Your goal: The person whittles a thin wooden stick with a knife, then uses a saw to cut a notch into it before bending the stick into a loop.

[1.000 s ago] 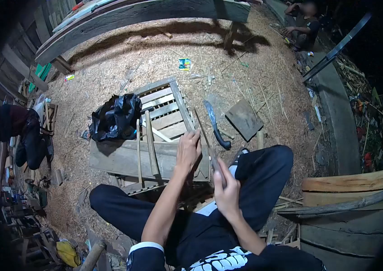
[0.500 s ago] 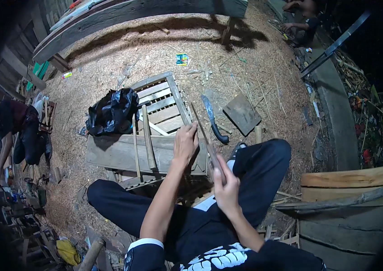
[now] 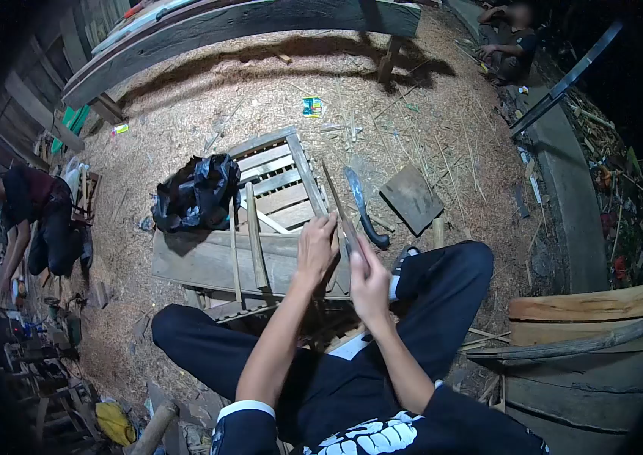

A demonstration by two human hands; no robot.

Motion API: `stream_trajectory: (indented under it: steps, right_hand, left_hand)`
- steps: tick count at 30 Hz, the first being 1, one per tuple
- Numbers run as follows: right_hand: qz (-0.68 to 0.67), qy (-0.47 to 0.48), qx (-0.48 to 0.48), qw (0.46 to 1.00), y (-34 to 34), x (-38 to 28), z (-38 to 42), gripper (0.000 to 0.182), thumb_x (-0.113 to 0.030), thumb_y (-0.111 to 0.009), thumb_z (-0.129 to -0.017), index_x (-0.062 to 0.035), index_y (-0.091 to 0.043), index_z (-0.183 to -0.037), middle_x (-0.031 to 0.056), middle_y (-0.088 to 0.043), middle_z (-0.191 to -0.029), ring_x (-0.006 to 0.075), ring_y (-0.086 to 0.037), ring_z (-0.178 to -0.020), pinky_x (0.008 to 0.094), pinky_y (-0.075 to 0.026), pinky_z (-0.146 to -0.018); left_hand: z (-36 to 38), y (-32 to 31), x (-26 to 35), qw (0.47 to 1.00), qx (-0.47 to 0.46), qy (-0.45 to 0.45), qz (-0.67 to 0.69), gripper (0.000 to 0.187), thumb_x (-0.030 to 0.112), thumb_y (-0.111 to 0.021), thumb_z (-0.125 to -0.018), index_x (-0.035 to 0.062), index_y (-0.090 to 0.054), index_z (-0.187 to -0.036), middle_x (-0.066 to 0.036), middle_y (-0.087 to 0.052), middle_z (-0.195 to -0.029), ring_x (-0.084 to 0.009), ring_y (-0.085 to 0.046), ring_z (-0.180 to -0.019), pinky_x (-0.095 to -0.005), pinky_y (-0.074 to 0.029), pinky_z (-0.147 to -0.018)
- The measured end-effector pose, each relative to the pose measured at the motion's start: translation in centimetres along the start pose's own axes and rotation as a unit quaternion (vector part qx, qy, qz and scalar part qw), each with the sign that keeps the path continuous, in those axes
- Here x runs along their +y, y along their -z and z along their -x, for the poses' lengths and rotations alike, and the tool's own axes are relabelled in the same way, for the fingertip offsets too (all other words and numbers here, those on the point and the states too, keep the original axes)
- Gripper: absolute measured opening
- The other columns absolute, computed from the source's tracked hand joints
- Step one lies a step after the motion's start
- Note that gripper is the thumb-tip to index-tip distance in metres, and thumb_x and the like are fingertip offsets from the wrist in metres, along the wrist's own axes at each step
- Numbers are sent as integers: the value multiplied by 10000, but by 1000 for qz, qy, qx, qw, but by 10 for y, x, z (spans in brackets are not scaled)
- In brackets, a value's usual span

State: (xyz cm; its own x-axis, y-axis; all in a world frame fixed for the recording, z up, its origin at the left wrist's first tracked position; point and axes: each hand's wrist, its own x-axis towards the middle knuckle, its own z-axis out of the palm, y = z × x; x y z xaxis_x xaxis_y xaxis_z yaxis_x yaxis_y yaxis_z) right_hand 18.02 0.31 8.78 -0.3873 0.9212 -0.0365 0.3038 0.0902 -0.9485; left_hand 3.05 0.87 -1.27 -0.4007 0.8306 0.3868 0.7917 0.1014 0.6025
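Observation:
My right hand [image 3: 371, 284] is closed around the wide lower end of a long, tapering brown blade [image 3: 338, 199], whose narrow tip points away from me. Close beside the blade, my left hand [image 3: 317, 246] has its fingers bent over the right part of a low wooden bench; I cannot tell what lies under them. The bench has a slatted panel [image 3: 282, 199] at its far side and a broad board [image 3: 204, 264] nearer to me. Two wooden sticks [image 3: 254, 239] rest across that board, left of my left hand. A machete [image 3: 361, 208] with a dark handle lies on the ground to the right.
A black plastic bag [image 3: 194, 193] sits on the bench's left side. Beyond the machete is a square wooden block [image 3: 411, 199]. Planks [image 3: 591, 318] stand at the right. A long beam [image 3: 245, 34] crosses the back. One person [image 3: 40, 216] bends at the left; another [image 3: 509, 45] sits far right.
My right hand has slid forward and up with the blade, nearer to my left hand. The whole view has shifted slightly. My left hand stays in about the same place on the bench.

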Motion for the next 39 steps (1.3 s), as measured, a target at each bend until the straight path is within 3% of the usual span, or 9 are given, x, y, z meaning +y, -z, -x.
stream_trajectory:
  steps: [1, 3, 7, 11, 15, 20, 31, 36, 39]
  right_hand:
    - [12, -41, 1, 999, 10, -4, 21, 434, -188, -548, -1085, 51, -592, -1444, 214, -748, -1233, 212, -723, -1100, 367, -543, -970]
    - [29, 90, 47, 994, 15, 4, 43, 483, -266, -544, -1078, 75, -593, -1417, 292, -727, -1216, 265, -762, -1049, 380, -562, -892]
    - [-2, 41, 16, 999, -7, 9, -13, 434, -178, -558, -1069, 81, -596, -1416, 293, -707, -1282, 303, -712, -1211, 389, -546, -992]
    - [31, 72, 17, 997, 23, 7, 53, 471, -214, -550, -1072, 100, -571, -1423, 300, -665, -1352, 354, -695, -1231, 388, -538, -1012]
    - [6, 50, -8, 999, -8, 11, -19, 444, -161, -544, -1071, 82, -573, -1441, 272, -665, -1383, 327, -657, -1303, 405, -506, -1075]
    - [19, 57, 15, 998, 22, 10, 43, 459, -205, -548, -1075, 84, -570, -1431, 290, -686, -1325, 342, -691, -1242, 386, -526, -1030]
    - [15, 33, -2, 999, -6, 5, -9, 455, -174, -559, -1071, 91, -561, -1441, 292, -697, -1306, 316, -681, -1265, 393, -521, -1044]
    - [2, 66, 13, 998, 21, -1, 46, 456, -214, -540, -1083, 84, -573, -1427, 307, -676, -1323, 379, -689, -1230, 397, -529, -1017]
    - [24, 46, -7, 999, -8, 4, -20, 419, -139, -551, -1072, 71, -580, -1434, 282, -696, -1315, 323, -678, -1268, 396, -519, -1052]
  left_hand:
    - [-2, 1, -3, 1000, -4, 2, -7, 441, 15, -668, -839, -23, -684, -1278, -185, -702, -1042, -382, -649, -997, -465, -529, -868]
    - [-8, -2, -7, 1000, -26, 15, -8, 472, 21, -680, -818, -22, -683, -1288, -185, -699, -1041, -383, -643, -1007, -470, -526, -876]
    - [4, -3, -2, 1000, 16, -3, -1, 383, 19, -671, -887, -13, -704, -1267, -192, -673, -981, -390, -644, -936, -471, -522, -845]
    - [-8, -1, -3, 1000, -11, 21, 5, 452, 18, -680, -838, -27, -692, -1288, -180, -707, -1077, -370, -647, -1034, -459, -520, -896]
    - [-1, -1, -3, 1000, 1, 14, 11, 435, 16, -681, -843, -23, -701, -1276, -177, -710, -1084, -369, -649, -1028, -455, -519, -897]
    - [-1, -3, -5, 1000, -9, 22, 20, 426, 19, -653, -872, -12, -694, -1296, -180, -702, -1065, -374, -645, -1012, -468, -524, -890]
    - [2, 0, 4, 1000, 7, 24, 1, 393, 22, -653, -885, -6, -694, -1275, -168, -702, -1079, -372, -644, -981, -470, -530, -870]
    - [-6, -2, -2, 999, 4, 31, 16, 367, 31, -665, -895, -21, -703, -1256, -180, -687, -1017, -378, -640, -960, -471, -521, -852]
    - [4, -1, -1, 999, -14, 32, 8, 373, 39, -668, -887, -28, -695, -1253, -172, -704, -1070, -369, -649, -991, -467, -526, -879]
